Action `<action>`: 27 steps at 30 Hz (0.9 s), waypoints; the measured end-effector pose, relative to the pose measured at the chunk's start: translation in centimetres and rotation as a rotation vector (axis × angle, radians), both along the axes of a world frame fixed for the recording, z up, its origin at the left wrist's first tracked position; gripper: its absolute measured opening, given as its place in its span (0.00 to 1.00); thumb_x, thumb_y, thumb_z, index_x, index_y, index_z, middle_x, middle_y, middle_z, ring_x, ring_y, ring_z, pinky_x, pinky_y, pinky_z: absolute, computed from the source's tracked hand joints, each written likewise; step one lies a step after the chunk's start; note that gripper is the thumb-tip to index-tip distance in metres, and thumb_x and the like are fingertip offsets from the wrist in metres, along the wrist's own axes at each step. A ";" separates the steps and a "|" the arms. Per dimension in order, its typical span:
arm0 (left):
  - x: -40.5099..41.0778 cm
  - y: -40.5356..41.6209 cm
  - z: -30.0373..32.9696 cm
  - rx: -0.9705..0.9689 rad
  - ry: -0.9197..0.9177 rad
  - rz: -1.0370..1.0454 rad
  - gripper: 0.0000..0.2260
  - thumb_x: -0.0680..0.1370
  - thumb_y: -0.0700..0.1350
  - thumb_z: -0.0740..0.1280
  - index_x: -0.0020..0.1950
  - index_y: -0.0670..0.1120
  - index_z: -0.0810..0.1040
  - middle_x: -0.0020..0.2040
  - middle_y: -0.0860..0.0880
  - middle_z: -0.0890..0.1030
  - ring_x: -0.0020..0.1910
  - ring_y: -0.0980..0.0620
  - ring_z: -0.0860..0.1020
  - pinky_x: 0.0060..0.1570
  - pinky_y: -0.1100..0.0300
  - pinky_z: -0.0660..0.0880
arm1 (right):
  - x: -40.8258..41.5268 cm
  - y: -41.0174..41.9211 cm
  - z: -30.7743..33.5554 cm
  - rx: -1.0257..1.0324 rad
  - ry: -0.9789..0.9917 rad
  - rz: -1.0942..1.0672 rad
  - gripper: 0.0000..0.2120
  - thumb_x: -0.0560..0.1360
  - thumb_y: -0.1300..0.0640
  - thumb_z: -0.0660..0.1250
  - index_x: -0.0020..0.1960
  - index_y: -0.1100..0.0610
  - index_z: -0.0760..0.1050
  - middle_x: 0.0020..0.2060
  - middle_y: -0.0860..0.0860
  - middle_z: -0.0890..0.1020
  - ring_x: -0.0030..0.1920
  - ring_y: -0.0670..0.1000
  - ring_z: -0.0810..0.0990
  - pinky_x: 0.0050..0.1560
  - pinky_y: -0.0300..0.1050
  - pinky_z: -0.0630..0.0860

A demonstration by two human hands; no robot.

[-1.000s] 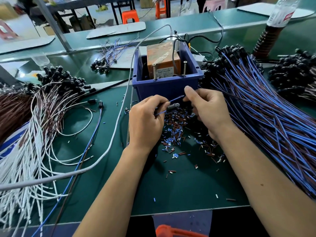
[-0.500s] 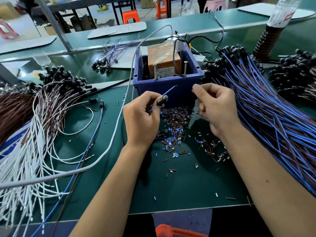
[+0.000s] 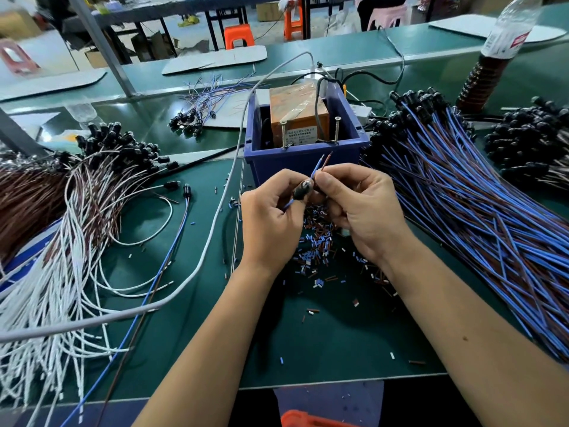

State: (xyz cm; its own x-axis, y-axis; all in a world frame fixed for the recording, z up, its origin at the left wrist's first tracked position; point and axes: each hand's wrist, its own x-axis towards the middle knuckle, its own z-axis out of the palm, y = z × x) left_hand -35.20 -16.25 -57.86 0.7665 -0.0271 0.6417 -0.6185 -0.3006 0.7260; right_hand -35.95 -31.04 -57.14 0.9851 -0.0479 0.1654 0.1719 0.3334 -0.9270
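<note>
Head camera: left hand [image 3: 271, 223] pinches the black plug [image 3: 303, 189], right hand [image 3: 363, 211] pinches its two leads [image 3: 318, 166], tips pointing to 12 o'clock. The wire looks light and floppy, so it is probably best gripped close to the stiff plug.

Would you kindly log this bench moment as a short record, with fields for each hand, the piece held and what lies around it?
left hand: grips the black component
right hand: pinches the lead wires just below their tips
lead wires: one blue, one brown, tips pointing up
blue bin: right behind the hands, holds an orange box
offcuts: blue and brown bits scattered under the hands
right side: blue-brown wire bundle
left side: white wire bundle
</note>
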 end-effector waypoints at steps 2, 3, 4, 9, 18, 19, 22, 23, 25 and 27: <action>0.0 0.0 0.0 -0.050 -0.012 0.063 0.05 0.80 0.36 0.68 0.46 0.43 0.82 0.40 0.53 0.86 0.40 0.55 0.84 0.42 0.62 0.78 | 0.1 -0.1 0.1 0.008 -0.014 -0.041 0.04 0.76 0.59 0.74 0.48 0.60 0.82 0.31 0.54 0.79 0.24 0.46 0.70 0.20 0.36 0.62; 0.1 0.0 -0.1 -0.073 -0.028 0.119 0.05 0.80 0.38 0.68 0.46 0.44 0.82 0.40 0.54 0.85 0.39 0.57 0.83 0.40 0.65 0.75 | 0.2 -0.3 0.1 0.011 -0.032 -0.058 0.02 0.79 0.61 0.72 0.48 0.59 0.81 0.34 0.55 0.82 0.25 0.47 0.72 0.20 0.37 0.63; 0.2 0.0 -0.1 -0.101 -0.046 0.175 0.05 0.81 0.40 0.68 0.47 0.45 0.82 0.39 0.54 0.85 0.36 0.59 0.81 0.38 0.67 0.72 | 0.3 -0.4 0.1 0.011 -0.058 -0.075 0.03 0.81 0.61 0.70 0.48 0.58 0.80 0.39 0.56 0.84 0.26 0.48 0.74 0.21 0.37 0.64; 0.7 0.2 -0.2 -0.173 -0.101 0.304 0.06 0.83 0.44 0.68 0.58 0.48 0.82 0.35 0.53 0.84 0.31 0.58 0.78 0.35 0.64 0.70 | 0.7 -0.9 -0.2 -0.168 -0.204 -0.326 0.02 0.81 0.62 0.71 0.53 0.59 0.81 0.40 0.55 0.86 0.27 0.49 0.76 0.25 0.41 0.71; 1.3 -0.2 -0.3 -0.192 -0.086 0.349 0.08 0.82 0.44 0.69 0.60 0.47 0.83 0.34 0.55 0.83 0.30 0.59 0.77 0.35 0.63 0.72 | 0.8 -0.4 0.2 -0.694 -0.445 -0.809 0.11 0.82 0.63 0.67 0.59 0.62 0.85 0.45 0.52 0.86 0.44 0.45 0.83 0.47 0.35 0.79; 1.4 -0.3 -0.3 -0.193 -0.087 0.355 0.08 0.82 0.43 0.69 0.60 0.46 0.83 0.34 0.54 0.83 0.31 0.59 0.77 0.36 0.64 0.72 | 0.8 -0.3 0.3 -0.714 -0.452 -0.821 0.11 0.82 0.63 0.67 0.59 0.63 0.85 0.44 0.53 0.86 0.43 0.46 0.82 0.45 0.34 0.77; 1.8 -0.4 -0.4 -0.205 -0.081 0.356 0.09 0.81 0.43 0.69 0.60 0.45 0.84 0.35 0.53 0.83 0.30 0.60 0.77 0.36 0.68 0.70 | 0.9 -0.2 0.4 -0.735 -0.450 -0.824 0.11 0.82 0.63 0.67 0.61 0.64 0.84 0.42 0.54 0.85 0.40 0.49 0.81 0.42 0.35 0.76; 1.9 -0.5 -0.4 -0.207 -0.081 0.352 0.09 0.81 0.43 0.68 0.60 0.45 0.84 0.35 0.53 0.83 0.30 0.60 0.76 0.36 0.68 0.70 | 0.9 -0.2 0.5 -0.740 -0.451 -0.819 0.12 0.82 0.63 0.67 0.61 0.64 0.84 0.42 0.55 0.85 0.40 0.49 0.81 0.41 0.36 0.76; 2.1 -0.5 -0.5 -0.211 -0.081 0.339 0.09 0.81 0.43 0.68 0.60 0.45 0.85 0.35 0.52 0.83 0.30 0.60 0.75 0.36 0.68 0.69 | 0.9 -0.2 0.6 -0.754 -0.461 -0.819 0.11 0.82 0.64 0.67 0.61 0.64 0.84 0.41 0.55 0.85 0.40 0.50 0.81 0.41 0.37 0.76; 2.1 -0.5 -0.5 -0.213 -0.082 0.331 0.10 0.81 0.43 0.68 0.60 0.45 0.85 0.35 0.52 0.83 0.29 0.61 0.75 0.35 0.69 0.69 | 1.0 -0.2 0.7 -0.766 -0.475 -0.817 0.11 0.81 0.64 0.67 0.61 0.64 0.84 0.41 0.55 0.85 0.40 0.50 0.82 0.41 0.39 0.78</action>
State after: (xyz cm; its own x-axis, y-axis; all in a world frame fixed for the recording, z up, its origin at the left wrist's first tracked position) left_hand -33.09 -16.78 -58.40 0.6574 0.3525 0.6660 -0.5723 -0.3415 0.7456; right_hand -34.99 -31.20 -56.40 0.5438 -0.3577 0.7591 0.4515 -0.6378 -0.6240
